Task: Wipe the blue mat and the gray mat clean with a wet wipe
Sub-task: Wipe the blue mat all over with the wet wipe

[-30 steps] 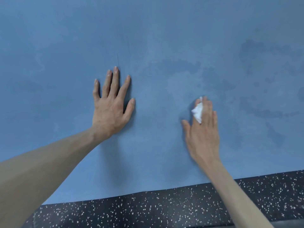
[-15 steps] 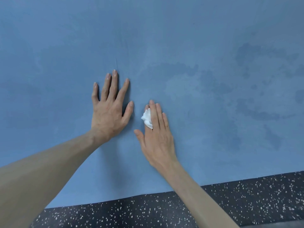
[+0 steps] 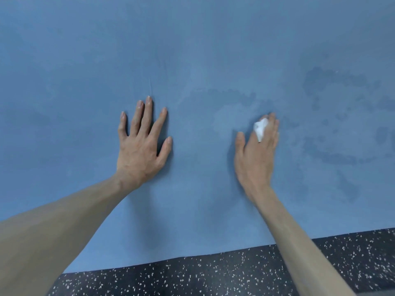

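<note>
The blue mat (image 3: 192, 50) fills nearly the whole frame; along the lower edge a dark speckled floor (image 3: 213, 276) is seen. No gray mat is shown.

The left hand (image 3: 141, 150) is laid flat at left of centre, fingers straight and spread, nothing held; it appears to be used as a brace and to pin the mat. The right hand (image 3: 256, 154) is placed at right of centre, and a crumpled white wipe (image 3: 260, 128) is pressed under its fingers, with a tuft showing between the first fingers. Whether the wipe is pinched or merely pressed down by straight fingers cannot be told for certain; the fingers look nearly straight and slightly blurred.

Darker damp patches (image 3: 333, 146) are spread across the right half of the mat, and a fainter one lies just above and to the left of the wipe. The left half and the upper part look dry.

The step in hand is judged to be the wiping of the blue mat, with the right side partly covered. For the next move, firm downward pressure on the wipe is called for, with strokes carried toward the dry centre and left; the bracing hand would have to be shifted so that the area beneath it can be reached. The gray mat is judged to be not yet dealt with.
</note>
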